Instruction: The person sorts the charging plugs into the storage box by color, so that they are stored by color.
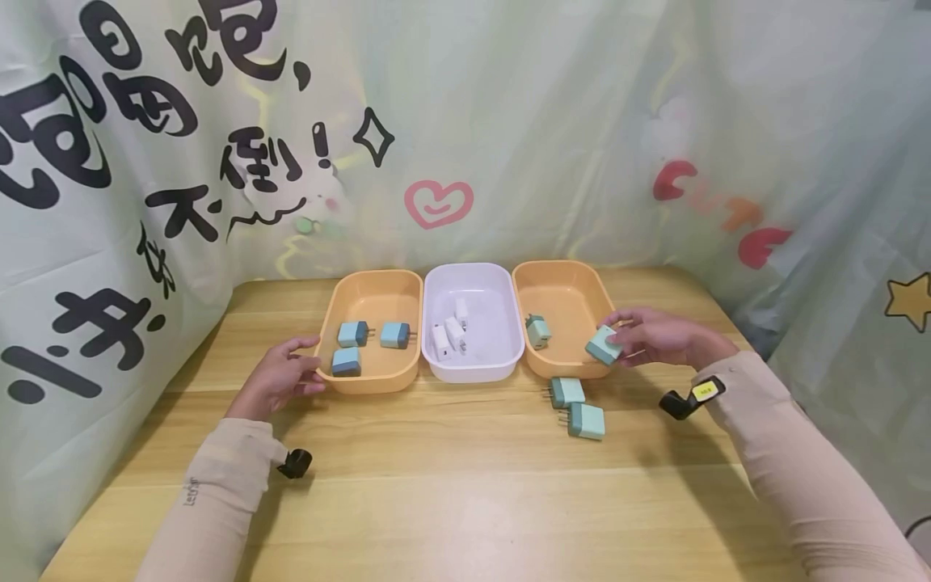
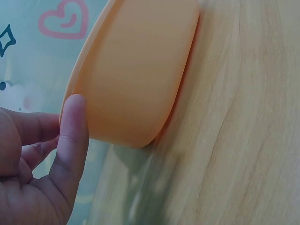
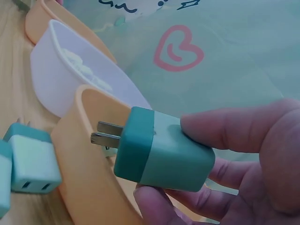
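Note:
My right hand (image 1: 658, 335) pinches a green charger plug (image 3: 164, 150) between thumb and fingers, over the right edge of the right orange bin (image 1: 563, 303). Its two metal prongs point away from the hand. One more green charger (image 1: 538, 331) lies inside that bin. Two others sit on the table before it, a nearer charger (image 1: 586, 421) and a farther charger (image 1: 567, 393). At the left orange bin (image 2: 136, 70), my left hand (image 1: 284, 376) pinches the rim near a corner, thumb (image 2: 70, 126) on the outer wall. Three blue chargers (image 1: 352, 333) lie in this bin.
Between the orange bins stands a white bin (image 1: 473, 279) with several white chargers (image 1: 456, 331). All three bins stand side by side at the back of the wooden table (image 1: 451, 485). A printed curtain (image 1: 545, 121) hangs close behind and along both sides.

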A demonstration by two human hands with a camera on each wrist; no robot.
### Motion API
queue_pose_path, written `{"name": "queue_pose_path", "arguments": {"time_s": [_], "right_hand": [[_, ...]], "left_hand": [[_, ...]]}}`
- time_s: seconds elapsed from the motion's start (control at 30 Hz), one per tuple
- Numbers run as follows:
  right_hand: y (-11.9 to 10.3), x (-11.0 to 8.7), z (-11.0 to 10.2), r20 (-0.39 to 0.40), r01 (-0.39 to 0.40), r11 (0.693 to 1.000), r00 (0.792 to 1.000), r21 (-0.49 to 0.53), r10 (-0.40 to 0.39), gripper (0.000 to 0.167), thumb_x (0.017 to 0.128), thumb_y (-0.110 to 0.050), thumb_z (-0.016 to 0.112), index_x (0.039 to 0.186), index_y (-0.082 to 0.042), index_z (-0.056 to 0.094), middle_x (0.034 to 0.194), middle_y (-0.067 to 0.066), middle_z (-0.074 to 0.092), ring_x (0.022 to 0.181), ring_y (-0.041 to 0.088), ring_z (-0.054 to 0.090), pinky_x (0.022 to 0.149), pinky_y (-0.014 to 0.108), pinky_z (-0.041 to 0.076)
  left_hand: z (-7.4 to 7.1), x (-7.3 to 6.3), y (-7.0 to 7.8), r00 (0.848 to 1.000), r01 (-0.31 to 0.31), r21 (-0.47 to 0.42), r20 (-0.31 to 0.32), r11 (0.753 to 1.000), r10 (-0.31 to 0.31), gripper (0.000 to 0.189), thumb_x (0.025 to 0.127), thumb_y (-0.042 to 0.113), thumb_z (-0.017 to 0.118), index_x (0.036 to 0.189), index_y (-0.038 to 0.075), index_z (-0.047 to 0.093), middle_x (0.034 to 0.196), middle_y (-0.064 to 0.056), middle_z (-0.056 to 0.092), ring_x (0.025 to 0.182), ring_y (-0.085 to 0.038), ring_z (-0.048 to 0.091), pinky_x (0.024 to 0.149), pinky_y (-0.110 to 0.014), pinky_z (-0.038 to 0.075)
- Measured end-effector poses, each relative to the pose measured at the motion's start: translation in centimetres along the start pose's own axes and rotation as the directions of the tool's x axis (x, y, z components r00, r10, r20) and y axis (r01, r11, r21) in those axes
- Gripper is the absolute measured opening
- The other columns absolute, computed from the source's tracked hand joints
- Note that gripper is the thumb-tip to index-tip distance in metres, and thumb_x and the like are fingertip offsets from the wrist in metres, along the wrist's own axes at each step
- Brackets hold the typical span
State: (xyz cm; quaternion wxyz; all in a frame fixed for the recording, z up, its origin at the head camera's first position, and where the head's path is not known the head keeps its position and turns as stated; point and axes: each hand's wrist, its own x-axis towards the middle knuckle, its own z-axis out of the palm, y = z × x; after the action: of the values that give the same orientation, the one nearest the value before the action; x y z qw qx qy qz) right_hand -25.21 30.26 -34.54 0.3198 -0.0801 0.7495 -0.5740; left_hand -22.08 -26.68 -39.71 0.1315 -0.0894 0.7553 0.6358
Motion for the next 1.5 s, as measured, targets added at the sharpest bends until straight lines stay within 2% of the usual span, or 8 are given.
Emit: {"name": "queue_pose_path", "arguments": {"time_s": [0.23, 0.33, 0.47, 0.63, 0.97, 1.17, 1.33, 1.5], "right_hand": [[-0.6, 1.5, 0.0, -0.021, 0.006, 1.000, 1.000, 0.027, -0.005, 0.026, 0.097, -0.004, 0.052, 0.121, 0.003, 0.044, 0.096, 0.011, 0.061, 0.082, 0.020, 0.064, 0.078, 0.035, 0.058], [-0.8, 2.3, -0.1, -0.016, 0.001, 0.999, 1.000, 0.055, 0.000, 0.026, 0.097, -0.003, 0.051, 0.122, 0.003, 0.042, 0.097, 0.012, 0.060, 0.082, 0.019, 0.064, 0.077, 0.034, 0.058], [-0.9, 3.3, -0.1, -0.012, -0.011, 0.997, 1.000, 0.080, 0.012, 0.029, 0.097, -0.002, 0.051, 0.124, 0.003, 0.040, 0.098, 0.012, 0.059, 0.083, 0.019, 0.063, 0.080, 0.034, 0.057], [-0.9, 4.6, -0.4, -0.015, -0.028, 0.995, 0.999, 0.098, 0.029, 0.031, 0.098, -0.001, 0.049, 0.127, 0.004, 0.039, 0.098, 0.013, 0.058, 0.083, 0.022, 0.064, 0.084, 0.036, 0.056], [-0.9, 7.0, -0.7, -0.029, -0.058, 0.990, 0.998, 0.128, 0.062, 0.054, 0.100, -0.004, 0.047, 0.144, 0.009, 0.020, 0.104, 0.014, 0.054, 0.088, 0.022, 0.063, 0.092, 0.039, 0.053], [-0.5, 8.3, -0.8, -0.054, -0.050, 0.985, 0.997, 0.166, 0.059, 0.051, 0.100, -0.002, 0.046, 0.143, 0.010, 0.023, 0.102, 0.013, 0.056, 0.088, 0.023, 0.063, 0.090, 0.038, 0.054], [-0.2, 8.9, -0.9, -0.040, -0.059, 0.980, 0.997, 0.189, 0.068, 0.048, 0.100, -0.005, 0.048, 0.141, 0.009, 0.027, 0.106, 0.013, 0.054, 0.091, 0.023, 0.061, 0.088, 0.035, 0.055], [-0.3, 9.2, -1.0, -0.049, -0.076, 0.980, 0.995, 0.182, 0.086, 0.046, 0.101, -0.004, 0.043, 0.142, 0.009, 0.024, 0.107, 0.013, 0.053, 0.091, 0.022, 0.061, 0.085, 0.031, 0.055]], "left_hand": [[0.0, 0.0, -0.1, 1.000, 0.009, -0.014, 0.007, 1.000, -0.009, 0.056, 0.100, 0.002, 0.045, 0.152, 0.002, 0.024, 0.103, -0.017, 0.052, 0.072, -0.017, 0.061, 0.071, -0.030, 0.060], [0.0, 0.1, -0.1, 1.000, 0.010, -0.017, 0.007, 1.000, -0.010, 0.056, 0.101, 0.002, 0.044, 0.152, 0.002, 0.024, 0.106, -0.018, 0.050, 0.073, -0.017, 0.061, 0.071, -0.030, 0.059], [-0.1, 0.0, -0.2, 1.000, 0.000, -0.008, 0.009, 1.000, 0.000, 0.055, 0.101, 0.003, 0.044, 0.152, 0.002, 0.023, 0.112, -0.019, 0.048, 0.074, -0.016, 0.060, 0.073, -0.031, 0.059], [-0.1, 0.0, -0.1, 1.000, -0.008, 0.001, 0.012, 1.000, 0.008, 0.055, 0.102, 0.004, 0.044, 0.152, 0.002, 0.024, 0.107, -0.017, 0.051, 0.074, -0.016, 0.061, 0.072, -0.030, 0.059], [0.0, -0.1, 0.0, 1.000, 0.005, -0.023, 0.001, 1.000, -0.005, 0.055, 0.101, 0.003, 0.044, 0.152, 0.002, 0.025, 0.104, -0.016, 0.052, 0.073, -0.016, 0.061, 0.070, -0.030, 0.060], [0.0, -0.1, -0.2, 1.000, 0.003, -0.041, -0.007, 0.999, -0.003, 0.055, 0.100, 0.002, 0.046, 0.152, 0.002, 0.026, 0.099, -0.014, 0.055, 0.070, -0.016, 0.062, 0.068, -0.030, 0.060], [0.0, -0.1, -0.3, 1.000, 0.000, -0.043, -0.010, 0.999, -0.001, 0.056, 0.100, 0.002, 0.046, 0.152, 0.002, 0.025, 0.098, -0.014, 0.055, 0.070, -0.016, 0.062, 0.068, -0.029, 0.060], [0.0, -0.1, -0.3, 1.000, -0.004, -0.044, -0.011, 0.999, 0.003, 0.056, 0.100, 0.002, 0.046, 0.152, 0.002, 0.025, 0.099, -0.014, 0.055, 0.071, -0.016, 0.062, 0.068, -0.029, 0.060]]}}
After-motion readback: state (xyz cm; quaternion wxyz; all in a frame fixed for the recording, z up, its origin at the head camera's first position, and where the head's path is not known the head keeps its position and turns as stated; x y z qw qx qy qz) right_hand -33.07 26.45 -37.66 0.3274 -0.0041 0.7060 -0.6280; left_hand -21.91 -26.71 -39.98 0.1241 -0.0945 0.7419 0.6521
